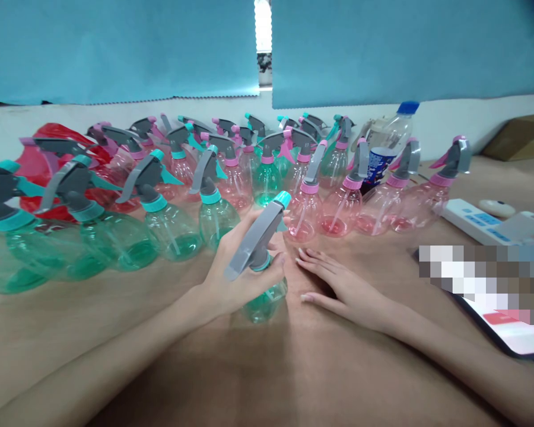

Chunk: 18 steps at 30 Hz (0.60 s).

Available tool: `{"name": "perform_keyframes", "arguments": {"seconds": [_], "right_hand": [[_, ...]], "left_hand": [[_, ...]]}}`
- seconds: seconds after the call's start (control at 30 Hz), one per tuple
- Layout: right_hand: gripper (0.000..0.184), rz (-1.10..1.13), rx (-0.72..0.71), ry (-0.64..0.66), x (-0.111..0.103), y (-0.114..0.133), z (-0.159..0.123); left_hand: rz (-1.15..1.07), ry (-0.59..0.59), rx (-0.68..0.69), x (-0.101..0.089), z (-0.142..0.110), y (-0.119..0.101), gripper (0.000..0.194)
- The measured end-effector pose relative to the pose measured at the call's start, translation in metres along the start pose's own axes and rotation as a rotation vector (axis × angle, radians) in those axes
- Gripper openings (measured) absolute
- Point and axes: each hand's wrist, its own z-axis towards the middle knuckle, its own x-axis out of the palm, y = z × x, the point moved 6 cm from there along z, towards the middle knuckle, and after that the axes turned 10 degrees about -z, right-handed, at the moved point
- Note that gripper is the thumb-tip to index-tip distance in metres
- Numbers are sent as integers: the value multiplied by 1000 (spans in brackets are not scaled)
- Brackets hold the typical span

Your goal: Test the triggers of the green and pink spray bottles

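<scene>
My left hand (231,279) is wrapped round the neck of a green spray bottle (263,305) with a grey and turquoise trigger head. The bottle is at the middle of the table, tilted a little to the right, and my fingers hide part of its upper body. To its right, my right hand (338,281) rests on the tabletop with fingers stretched out, holding nothing. Just beyond the right fingertips stands a pink spray bottle (303,213). A green spray bottle (211,216) stands behind my left hand.
Several more green bottles (171,231) line the left, and several pink ones (340,207) the right. Behind them are more sprayers, a red plastic bag (53,133) and a blue-capped drink bottle (389,139). A phone (511,335) and a white device (471,219) lie at right.
</scene>
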Motion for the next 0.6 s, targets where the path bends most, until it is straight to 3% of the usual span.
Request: {"name": "perform_keyframes", "arguments": {"seconds": [0.6], "right_hand": [[68,16,14,-12,0,0,-1]], "left_hand": [[-109,87,-132,4,2,3,36]]}}
